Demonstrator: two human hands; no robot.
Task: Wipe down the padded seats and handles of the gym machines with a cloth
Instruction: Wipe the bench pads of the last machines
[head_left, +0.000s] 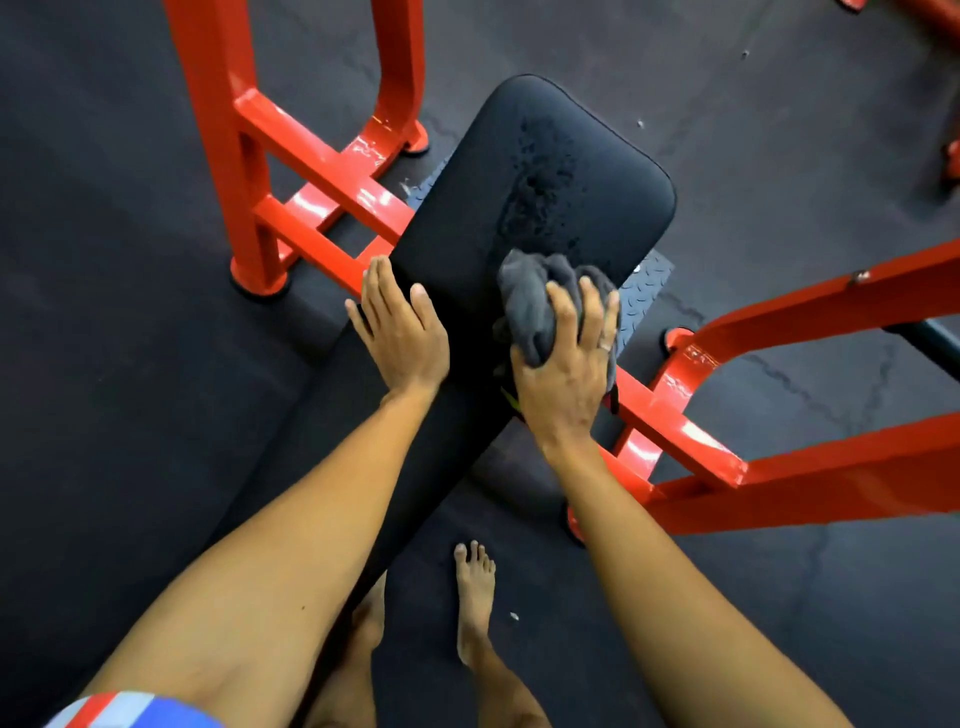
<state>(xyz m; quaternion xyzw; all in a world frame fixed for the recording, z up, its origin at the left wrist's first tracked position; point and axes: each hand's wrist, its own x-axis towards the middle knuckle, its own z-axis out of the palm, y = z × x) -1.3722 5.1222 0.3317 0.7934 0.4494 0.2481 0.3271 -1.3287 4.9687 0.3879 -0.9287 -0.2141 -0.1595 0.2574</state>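
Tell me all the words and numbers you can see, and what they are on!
There are none to read. The black padded seat, the red frame and the grey cloth show no words or numbers. A small yellow-green patch by the right hand could be a label, but it is mostly hidden and too blurred to read.

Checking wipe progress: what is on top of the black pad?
A wet patch of droplets lies on the pad beyond the grey cloth, which the right hand grips. The left hand rests flat at its edge. The pad under cloth and hands is hidden.
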